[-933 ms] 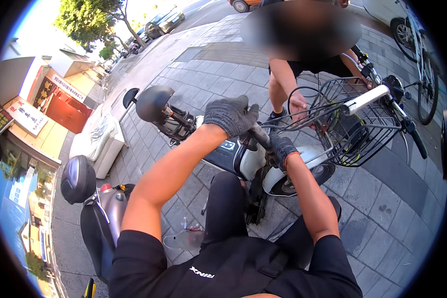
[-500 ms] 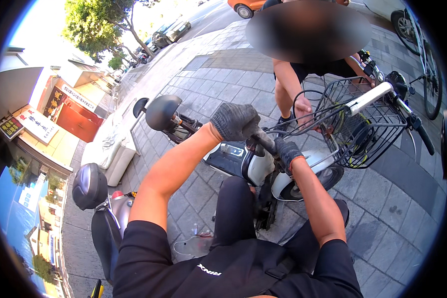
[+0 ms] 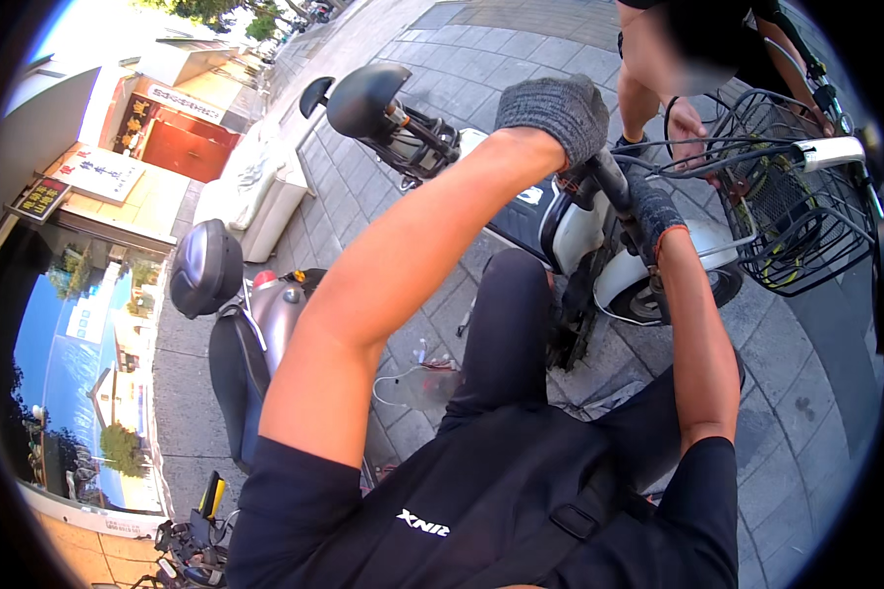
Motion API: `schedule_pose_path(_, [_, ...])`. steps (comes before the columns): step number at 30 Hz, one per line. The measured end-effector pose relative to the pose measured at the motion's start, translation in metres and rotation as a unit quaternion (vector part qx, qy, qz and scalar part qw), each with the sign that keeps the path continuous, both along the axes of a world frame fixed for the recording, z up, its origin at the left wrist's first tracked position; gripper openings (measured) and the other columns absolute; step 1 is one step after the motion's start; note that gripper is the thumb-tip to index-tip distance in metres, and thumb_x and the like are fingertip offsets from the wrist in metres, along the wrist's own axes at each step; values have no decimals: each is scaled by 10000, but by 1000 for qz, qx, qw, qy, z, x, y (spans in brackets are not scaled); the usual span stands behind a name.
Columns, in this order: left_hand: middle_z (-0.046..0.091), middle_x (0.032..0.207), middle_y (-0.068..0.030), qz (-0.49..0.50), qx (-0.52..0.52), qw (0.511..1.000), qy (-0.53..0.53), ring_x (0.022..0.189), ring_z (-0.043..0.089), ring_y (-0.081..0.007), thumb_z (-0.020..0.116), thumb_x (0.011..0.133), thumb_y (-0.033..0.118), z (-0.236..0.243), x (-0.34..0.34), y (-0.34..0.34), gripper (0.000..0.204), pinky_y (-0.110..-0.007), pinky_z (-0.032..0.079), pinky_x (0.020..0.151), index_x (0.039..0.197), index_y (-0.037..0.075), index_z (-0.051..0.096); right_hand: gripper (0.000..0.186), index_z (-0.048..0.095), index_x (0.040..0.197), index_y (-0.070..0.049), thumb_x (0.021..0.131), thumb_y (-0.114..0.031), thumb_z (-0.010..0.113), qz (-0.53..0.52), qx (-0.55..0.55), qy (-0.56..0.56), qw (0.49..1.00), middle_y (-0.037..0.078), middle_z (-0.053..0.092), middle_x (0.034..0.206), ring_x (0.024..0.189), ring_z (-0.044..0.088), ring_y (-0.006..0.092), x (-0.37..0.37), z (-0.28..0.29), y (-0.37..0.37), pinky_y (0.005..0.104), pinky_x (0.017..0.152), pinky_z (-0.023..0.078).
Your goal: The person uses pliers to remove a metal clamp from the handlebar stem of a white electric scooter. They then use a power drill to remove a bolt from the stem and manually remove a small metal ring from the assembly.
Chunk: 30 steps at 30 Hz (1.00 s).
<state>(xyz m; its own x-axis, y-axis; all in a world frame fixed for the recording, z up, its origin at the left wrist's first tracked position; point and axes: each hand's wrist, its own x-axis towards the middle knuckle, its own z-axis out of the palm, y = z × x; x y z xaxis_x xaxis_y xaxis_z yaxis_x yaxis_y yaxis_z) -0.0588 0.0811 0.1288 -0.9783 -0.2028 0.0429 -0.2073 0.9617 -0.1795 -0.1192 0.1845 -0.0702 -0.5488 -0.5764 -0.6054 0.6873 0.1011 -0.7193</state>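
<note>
Both of my hands wear grey knit gloves and are closed on the dark steering column [image 3: 611,191] of a white electric scooter [image 3: 578,231]. My left hand [image 3: 550,113] grips at the upper part, with the fingers mostly hidden behind its back. My right hand [image 3: 655,211] wraps the column lower down, just above the white front fender [image 3: 619,285]. A black wire basket [image 3: 796,245] with cables and a white-topped handlebar stands at the right. Another person's hand [image 3: 690,133] is among the cables beside the basket. The scooter's black saddle [image 3: 368,98] is at upper left of my hands.
The other person [image 3: 638,69] stands opposite me. A silver scooter [image 3: 290,319] with a dark top box [image 3: 204,270] is at my left, before a shopfront. A pale couch [image 3: 265,216] stands behind it. A small bag with wires [image 3: 422,383] lies on the paving [image 3: 796,412].
The view has shifted, so the scooter, basket and my hands sit higher and farther right in the picture. Both hands keep their grip. The other person is now partly out of view.
</note>
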Motion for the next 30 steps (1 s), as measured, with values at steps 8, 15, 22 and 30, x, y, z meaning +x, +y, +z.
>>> schedule_pose_path(8, [754,980,-213,-136,-11,990,38,918,736,-406,658,936,442,-12,9,-31,413,-516,583,797,1136,83,687,407,668,923,-126,975,-522,585,-19,-22,17,999,37,512,676,513,451,157,5,-20,10,348,462,340])
schedule_pose_path(15, [689,831,-138,-355,-24,935,8,707,705,-353,846,798,409,9,-12,-56,425,-432,560,631,1010,85,671,561,736,1043,-32,966,-539,509,60,67,173,981,134,711,872,722,652,278,-12,-28,16,430,655,524])
schedule_pose_path(22, [583,725,-108,-436,-58,896,-62,623,643,-326,868,737,433,22,-29,-55,437,-429,487,548,817,95,603,631,756,1073,-25,965,-583,482,62,126,176,974,168,749,987,869,713,300,0,-9,21,429,774,551])
schedule_pose_path(30, [598,678,-132,-401,11,915,-37,595,636,-342,804,825,390,3,-25,-65,375,-427,495,538,737,86,602,720,715,1250,-5,1011,-586,364,123,157,247,948,277,662,1328,1246,639,440,3,5,33,488,1086,477])
